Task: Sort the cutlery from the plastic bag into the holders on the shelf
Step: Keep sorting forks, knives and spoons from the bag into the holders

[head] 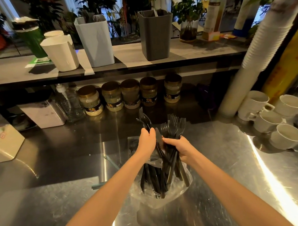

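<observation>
The separating step is judged to be in hand: black spoons (142,119) are gripped in the left hand (147,140) and a bundle of forks (175,126) is clasped in the right hand (180,147). The hands are held close together just above the plastic bag (153,201), where more cutlery stands. Next, a lift to the shelf (4,72) is called for, with each bunch matched to the white holder (61,53), blue holder (95,43) or grey holder (156,35).
</observation>
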Motion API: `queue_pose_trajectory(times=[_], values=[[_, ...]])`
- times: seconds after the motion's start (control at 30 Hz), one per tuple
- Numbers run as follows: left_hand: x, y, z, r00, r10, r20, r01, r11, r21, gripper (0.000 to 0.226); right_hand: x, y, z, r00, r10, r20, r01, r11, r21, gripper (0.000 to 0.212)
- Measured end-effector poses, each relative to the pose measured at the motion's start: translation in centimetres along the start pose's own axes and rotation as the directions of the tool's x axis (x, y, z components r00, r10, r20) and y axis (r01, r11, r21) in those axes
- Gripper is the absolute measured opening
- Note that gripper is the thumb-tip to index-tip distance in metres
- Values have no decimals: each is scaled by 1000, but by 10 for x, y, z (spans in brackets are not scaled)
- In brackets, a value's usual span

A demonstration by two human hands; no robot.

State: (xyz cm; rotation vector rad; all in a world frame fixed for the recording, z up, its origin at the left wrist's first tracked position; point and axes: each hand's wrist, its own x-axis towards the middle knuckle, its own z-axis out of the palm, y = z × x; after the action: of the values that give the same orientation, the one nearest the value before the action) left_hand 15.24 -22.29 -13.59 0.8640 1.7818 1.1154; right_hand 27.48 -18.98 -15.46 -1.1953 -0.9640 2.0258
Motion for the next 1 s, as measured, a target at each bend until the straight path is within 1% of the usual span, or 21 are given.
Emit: queue_pose_trajectory(times=[0.07,0.17,0.27,0.33,0.4,0.47,0.53,0.6,0.63,0.67,0.7,0.73,0.77,0.83,0.87,0.9,0.93,1.0], values=[[2,0,0,1000,8,23,-8,1000,16,33,0,0,-1,999,10,50,-11,1000,13,11],[4,-1,1,995,-12,95,15,999,-30,29,-3,-3,-1,992,4,125,-6,1000,14,13],[3,-2,0,981,-58,184,84,988,-133,26,-4,-5,0,980,27,199,-48,994,102,16],[2,-3,-2,973,-84,216,133,966,-221,22,-5,-6,1,973,43,225,-77,987,143,20],[4,-3,-3,967,-105,234,171,943,-285,28,-4,-5,1,966,52,254,-106,973,205,24],[5,-1,-4,958,-137,251,216,922,-321,35,-2,-5,0,952,56,301,-140,954,266,33],[8,0,-4,959,-137,249,222,909,-353,29,-2,-6,-2,933,52,356,-168,937,305,46],[-1,12,-5,963,-133,233,213,907,-363,21,-1,-5,-4,908,23,418,-179,924,337,67],[-4,16,-5,969,-130,212,200,912,-359,18,-1,-6,-5,891,4,453,-177,924,340,78],[-3,17,-5,977,-123,172,177,921,-347,17,0,-5,-6,874,-11,486,-174,927,333,83],[-2,17,-5,984,-115,134,154,932,-327,17,0,-5,-8,866,-15,500,-168,933,319,84],[0,17,-5,989,-108,105,136,939,-316,21,-1,-5,-10,869,-8,496,-161,941,297,80],[2,16,-6,990,-110,89,132,939,-316,27,-3,-5,-12,880,8,474,-150,953,262,71],[6,16,-10,989,-138,56,149,913,-380,33,-6,-5,-14,914,38,405,-133,969,208,38],[8,17,-13,988,-152,27,149,899,-412,32,-10,-6,-15,927,50,373,-138,967,215,25],[11,18,-17,988,-151,-2,135,889,-438,33,-12,-7,-17,938,54,343,-145,959,245,25],[16,17,-21,990,-137,-26,111,886,-450,36,-12,-6,-20,942,55,331,-154,948,280,32],[25,17,-29,992,-109,-61,68,881,-467,39,-14,-8,-22,934,47,355,-164,937,307,39]])
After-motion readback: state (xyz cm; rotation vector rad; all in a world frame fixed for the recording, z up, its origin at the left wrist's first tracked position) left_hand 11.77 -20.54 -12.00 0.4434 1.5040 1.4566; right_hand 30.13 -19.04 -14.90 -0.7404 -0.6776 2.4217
